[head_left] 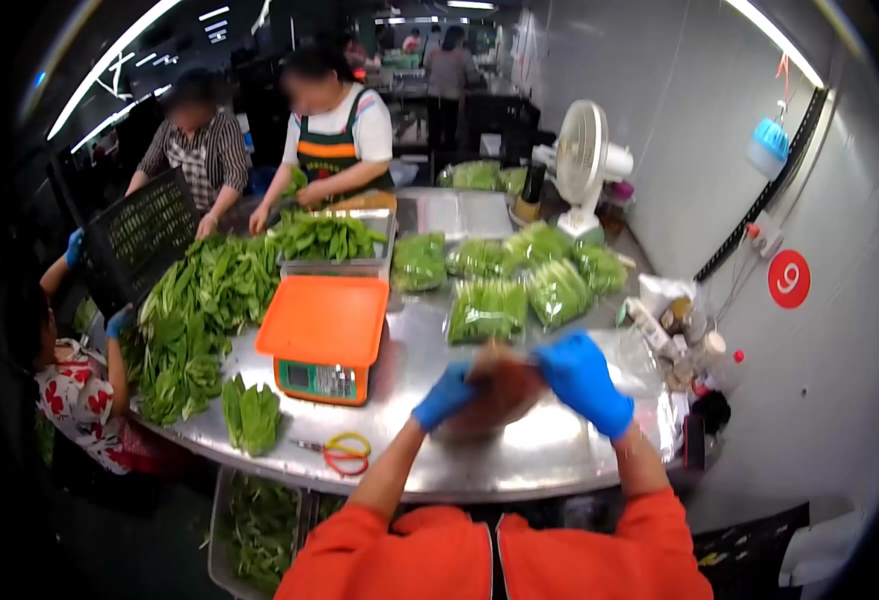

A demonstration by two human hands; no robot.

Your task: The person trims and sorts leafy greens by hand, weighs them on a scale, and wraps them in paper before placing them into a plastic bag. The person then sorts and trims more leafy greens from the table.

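Steel table (520, 460) carries greens (195, 320), scale (325, 340), scissors (345, 452), bagged greens (487, 310).

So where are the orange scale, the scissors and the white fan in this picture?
orange scale (325, 320): head view, on the middle of its flat orange top.
scissors (345, 452): head view, on the red and yellow handle loops.
white fan (582, 152): head view, on the round front grille.

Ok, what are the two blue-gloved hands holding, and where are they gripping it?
The left hand and right hand together hold a blurred brownish bundle, one at each side; what it is cannot be told.
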